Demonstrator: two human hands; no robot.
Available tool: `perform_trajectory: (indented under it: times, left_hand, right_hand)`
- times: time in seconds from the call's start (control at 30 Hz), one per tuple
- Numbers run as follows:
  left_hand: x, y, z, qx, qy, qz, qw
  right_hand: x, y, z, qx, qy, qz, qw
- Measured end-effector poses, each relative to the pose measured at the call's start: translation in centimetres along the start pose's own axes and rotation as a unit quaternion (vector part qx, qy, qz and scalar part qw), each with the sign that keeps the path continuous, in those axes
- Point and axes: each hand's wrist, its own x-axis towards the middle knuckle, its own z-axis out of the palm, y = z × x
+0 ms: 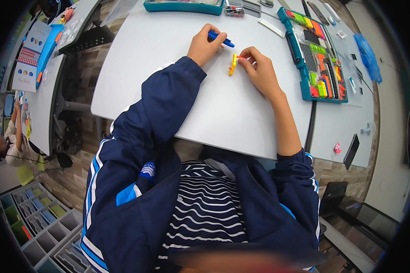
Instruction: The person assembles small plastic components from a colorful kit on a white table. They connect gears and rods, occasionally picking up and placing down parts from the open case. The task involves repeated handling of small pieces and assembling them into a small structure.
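Above the white table (223,109), my left hand (206,45) is closed around a blue plastic building piece (221,39) that points to the right. A small bit of orange shows under its fingers. Just to the right, my right hand (258,68) pinches a red peg-like piece (240,57) between thumb and fingers. Joined to that red piece is a yellow plastic building piece (233,65), long and narrow, with a little orange near its lower end. The blue and yellow pieces are apart, with a small gap between them.
An open teal case (306,93) of colourful building parts lies at the right. Another teal case (184,7) and a small clear box (234,11) sit at the far edge. A blue plastic bag (368,58) lies farther right. Another person (13,141) works at the left table.
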Motion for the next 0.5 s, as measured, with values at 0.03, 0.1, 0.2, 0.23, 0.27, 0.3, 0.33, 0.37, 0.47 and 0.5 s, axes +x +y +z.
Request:
perform_trajectory:
  times: [0.03,0.1,0.2,0.23,0.27,0.3,0.33,0.37,0.47,0.5]
  left_hand:
    - [0.0,-0.2,0.1,0.016,-0.008,0.012,1.000]
    - [0.1,-0.8,0.0,0.048,-0.022,0.040,0.998]
    - [0.2,-1.6,0.5,0.181,0.021,0.215,0.959]
    - [0.1,-1.8,0.5,0.156,-0.005,0.187,0.970]
    - [0.0,-1.9,0.6,0.174,-0.001,0.194,0.966]
    - [0.0,-1.9,0.7,0.197,-0.002,0.194,0.961]
    - [-0.2,-1.8,0.7,0.227,0.011,0.206,0.952]
    - [-0.4,-1.7,0.7,0.264,0.023,0.204,0.943]
    - [-1.2,-1.0,0.9,0.340,0.056,0.211,0.915]
    - [-1.4,-0.7,1.1,0.366,0.055,0.214,0.904]
  right_hand:
    - [0.1,0.2,0.0,0.023,0.006,0.011,1.000]
    - [0.1,0.4,0.2,0.049,0.019,0.008,0.999]
    - [0.3,0.6,0.5,0.071,0.048,-0.020,0.996]
    - [0.4,0.7,0.5,0.070,0.063,-0.029,0.995]
    - [0.4,0.7,0.5,0.065,0.071,-0.023,0.995]
    - [0.4,0.7,0.5,0.091,0.085,-0.018,0.992]
    - [0.4,0.7,0.4,0.088,0.098,-0.021,0.991]
    - [0.4,0.7,0.3,0.089,0.110,-0.022,0.990]
    - [0.3,0.6,0.1,0.056,0.131,-0.041,0.989]
    - [0.2,0.6,-0.1,0.031,0.132,-0.033,0.990]
